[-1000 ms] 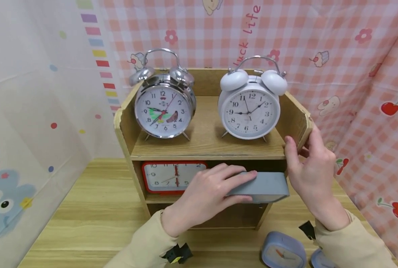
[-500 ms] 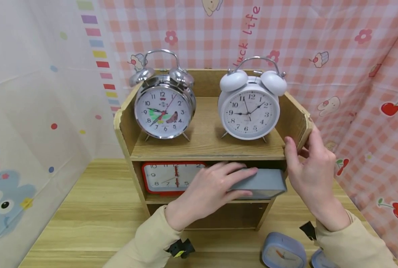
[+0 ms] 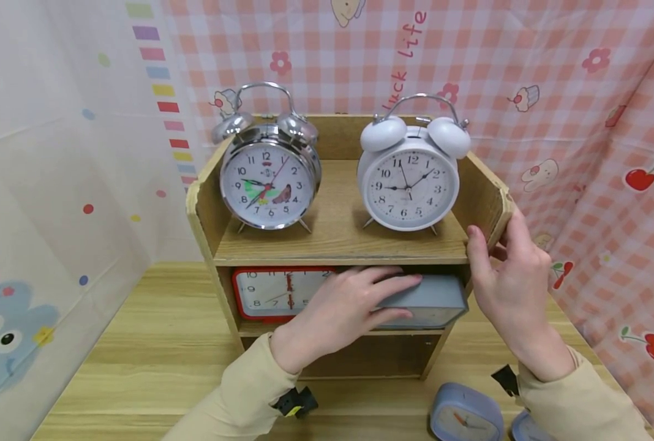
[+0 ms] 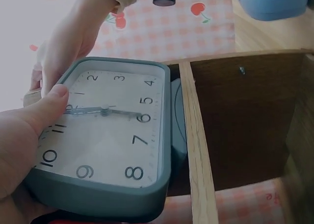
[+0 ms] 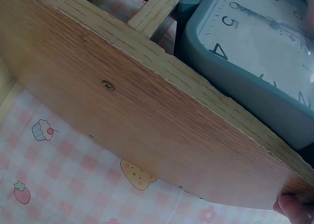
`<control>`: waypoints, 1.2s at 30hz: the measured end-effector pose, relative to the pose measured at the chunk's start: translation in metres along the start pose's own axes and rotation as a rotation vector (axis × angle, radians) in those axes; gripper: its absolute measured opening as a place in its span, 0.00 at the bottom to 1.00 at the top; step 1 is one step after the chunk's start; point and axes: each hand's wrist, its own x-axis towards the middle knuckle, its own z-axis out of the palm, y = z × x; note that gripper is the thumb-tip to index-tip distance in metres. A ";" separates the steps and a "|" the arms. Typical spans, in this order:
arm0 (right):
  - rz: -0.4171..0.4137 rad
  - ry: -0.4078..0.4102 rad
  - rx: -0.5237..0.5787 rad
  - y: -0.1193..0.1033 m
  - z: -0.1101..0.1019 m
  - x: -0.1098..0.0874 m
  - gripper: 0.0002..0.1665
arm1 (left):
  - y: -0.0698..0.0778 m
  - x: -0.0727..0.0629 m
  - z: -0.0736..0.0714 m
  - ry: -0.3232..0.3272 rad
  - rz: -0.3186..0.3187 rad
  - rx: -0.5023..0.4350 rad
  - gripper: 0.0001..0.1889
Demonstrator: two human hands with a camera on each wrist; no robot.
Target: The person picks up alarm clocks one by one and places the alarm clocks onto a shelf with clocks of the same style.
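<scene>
My left hand [image 3: 346, 306] grips a grey-blue square alarm clock [image 3: 428, 293] at the right of the wooden shelf's [image 3: 343, 248] middle compartment. The thumb lies over the front edge of this clock [image 4: 103, 140] in the left wrist view, its white face turned outward. The clock still juts out past the shelf front. On the shelf's right side panel, my right hand [image 3: 511, 278] holds the edge, thumb in front and fingers behind. A red-framed clock [image 3: 272, 294] stands at the left of the same compartment, partly hidden by my left hand.
A silver twin-bell clock [image 3: 270, 180] and a white one [image 3: 409, 184] stand on the top board. Two small blue-purple clocks, one nearer [image 3: 466, 411] and one partly behind the right sleeve [image 3: 528, 427], are on the table [image 3: 139, 361]. Patterned cloth surrounds the back and sides.
My left hand has pushed the grey-blue clock a little deeper into the middle compartment, slightly up and left in view. The right hand keeps its hold on the shelf side.
</scene>
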 end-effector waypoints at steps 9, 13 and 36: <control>0.006 0.007 -0.003 -0.003 -0.001 0.001 0.24 | 0.003 0.003 0.000 0.073 0.114 0.330 0.20; 0.006 0.020 -0.013 -0.005 -0.001 0.001 0.25 | 0.004 0.003 0.005 0.126 0.172 0.483 0.19; -0.002 0.045 -0.002 -0.002 0.002 0.000 0.26 | 0.005 -0.003 0.020 0.115 0.205 0.653 0.21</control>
